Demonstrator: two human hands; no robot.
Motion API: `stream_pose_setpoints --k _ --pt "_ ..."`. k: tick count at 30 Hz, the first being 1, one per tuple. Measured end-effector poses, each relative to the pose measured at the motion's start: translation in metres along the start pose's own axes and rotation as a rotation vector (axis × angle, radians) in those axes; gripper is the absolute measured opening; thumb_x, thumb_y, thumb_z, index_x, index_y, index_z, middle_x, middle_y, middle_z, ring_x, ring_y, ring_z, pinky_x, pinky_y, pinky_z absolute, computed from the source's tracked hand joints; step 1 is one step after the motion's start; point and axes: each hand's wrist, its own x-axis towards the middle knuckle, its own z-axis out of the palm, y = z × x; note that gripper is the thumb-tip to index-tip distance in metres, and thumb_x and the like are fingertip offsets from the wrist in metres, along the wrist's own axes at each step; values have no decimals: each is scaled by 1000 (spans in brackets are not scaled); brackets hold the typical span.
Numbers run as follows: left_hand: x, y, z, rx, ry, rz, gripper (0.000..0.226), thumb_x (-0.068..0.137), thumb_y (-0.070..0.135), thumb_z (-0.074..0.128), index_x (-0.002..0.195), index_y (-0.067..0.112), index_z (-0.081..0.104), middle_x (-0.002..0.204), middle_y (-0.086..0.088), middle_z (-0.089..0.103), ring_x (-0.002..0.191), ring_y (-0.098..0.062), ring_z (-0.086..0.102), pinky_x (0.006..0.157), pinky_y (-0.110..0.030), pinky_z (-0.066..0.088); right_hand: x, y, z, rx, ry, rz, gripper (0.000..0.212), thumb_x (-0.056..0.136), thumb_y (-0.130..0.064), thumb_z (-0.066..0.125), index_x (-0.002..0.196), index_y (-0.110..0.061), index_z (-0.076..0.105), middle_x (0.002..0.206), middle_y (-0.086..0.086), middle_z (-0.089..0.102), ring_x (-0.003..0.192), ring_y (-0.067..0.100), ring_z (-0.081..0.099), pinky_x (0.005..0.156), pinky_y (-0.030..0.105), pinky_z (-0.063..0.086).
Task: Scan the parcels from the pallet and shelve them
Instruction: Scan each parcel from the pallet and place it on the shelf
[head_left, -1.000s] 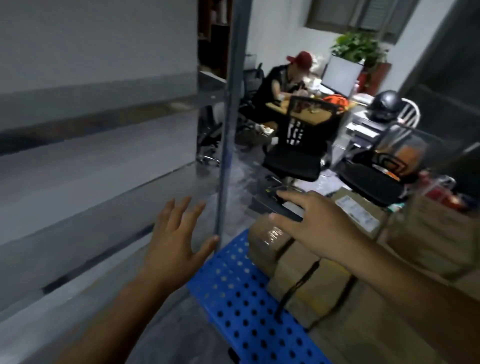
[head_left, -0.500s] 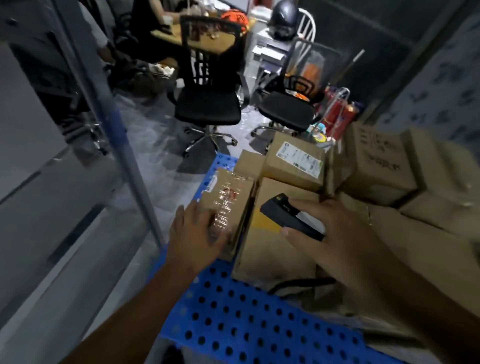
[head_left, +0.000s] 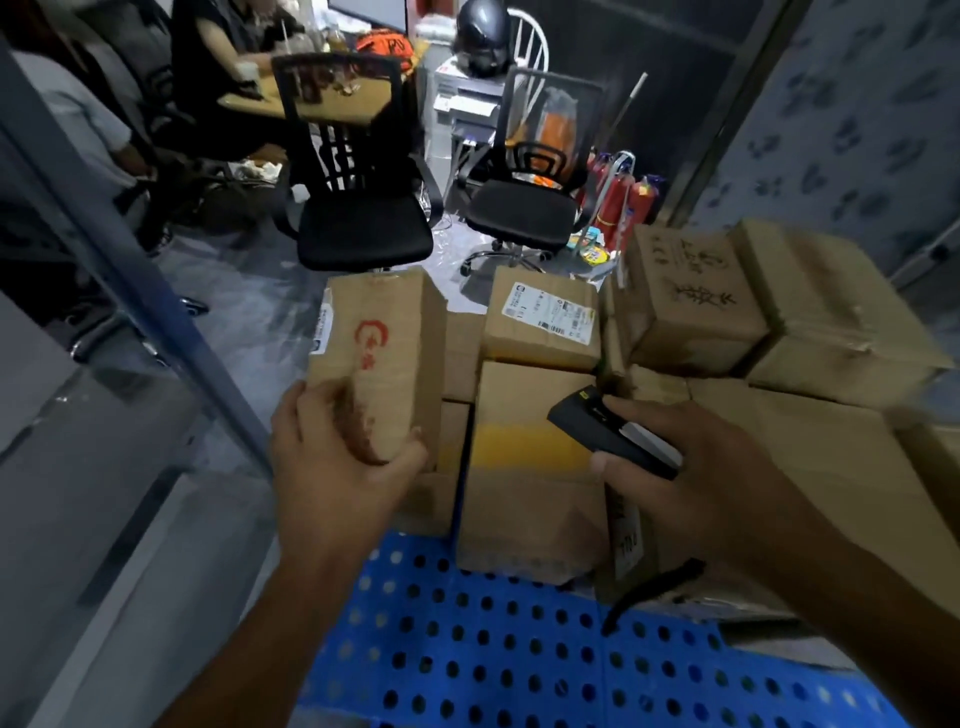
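My left hand (head_left: 337, 462) grips the near end of a tall cardboard parcel with a red printed logo (head_left: 382, 343), lifted and tilted above the stack; a white label runs along its left side. My right hand (head_left: 691, 467) holds a black handheld scanner (head_left: 608, 436), its head aimed left toward that parcel. Several brown parcels lie stacked on the blue perforated pallet (head_left: 493, 649), among them one with yellow tape (head_left: 524, 457) and one with a white shipping label (head_left: 545, 317).
A grey metal shelf upright (head_left: 130, 270) and shelf boards (head_left: 78, 467) stand at the left. Two black office chairs (head_left: 358, 208) are behind the pallet. A seated person at a desk (head_left: 218, 47) is at the back left. Red fire extinguishers (head_left: 618, 202) stand by the wall.
My view swung from the shelf down to the pallet. My left hand went from open beside the shelf upright to grasping the red-logo parcel and raising it on end. The scanner stayed in my right hand.
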Motion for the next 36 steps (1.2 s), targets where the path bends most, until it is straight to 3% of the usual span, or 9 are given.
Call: stream_pose_setpoints --k 4,9,15,18,22,26,30,33,36 --pt "-35 55 5 89 -92 98 86 62 72 69 135 39 39 145 5 38 133 -21 43 97 -51 54 -9 14 -16 66 16 -23 71 74 -79 50 140 -53 46 122 -14 56 103 5 54 83 28 43" --pt "-82 90 51 233 -219 72 87 62 75 61 136 37 35 154 -2 30 140 -27 33 111 -50 41 -27 39 -41 160 27 -114 74 71 -81 48 139 -50 50 111 -16 56 99 3 55 78 29 45" --pt "-104 104 86 275 -168 28 82 64 70 68 130 27 46 154 -7 33 139 -30 33 111 -45 33 -39 74 -56 225 38 -132 60 79 -64 62 137 -49 53 115 -12 59 106 7 58 90 37 51" --pt "-103 110 88 183 -164 -21 76 64 72 61 125 30 48 139 2 44 127 -22 42 99 -39 41 -36 83 -56 255 34 -139 60 81 -61 65 138 -48 52 120 -12 58 107 6 58 90 34 52" --pt "-100 112 79 -239 -149 -165 56 76 70 47 118 33 52 107 18 60 94 10 57 67 -17 44 -32 87 -53 268 37 -160 57 81 -59 68 135 -49 54 123 -13 59 104 0 58 78 15 47" --pt "-96 103 67 -168 -156 -38 50 90 65 37 133 41 46 126 18 58 107 7 57 80 -23 50 -27 83 -50 341 39 -178 51 83 -51 73 131 -46 59 118 -10 59 91 -22 55 60 -2 41" --pt "-91 96 56 53 -142 263 43 100 46 33 141 42 45 149 12 42 127 -10 50 97 -34 51 -25 78 -46 347 40 -160 52 83 -50 73 133 -45 58 120 -7 59 89 -22 55 58 -4 39" --pt "-88 100 52 176 -240 193 64 81 83 49 130 43 41 147 10 37 118 -12 54 85 -38 58 -27 75 -45 295 46 -136 56 82 -57 70 136 -48 55 119 -10 58 89 -11 59 60 -1 42" --pt "-83 103 51 239 -231 144 78 65 77 74 123 42 36 141 9 41 114 -15 56 84 -43 60 -28 76 -44 254 40 -122 60 80 -63 65 137 -50 52 120 -12 57 95 -3 59 65 9 44"
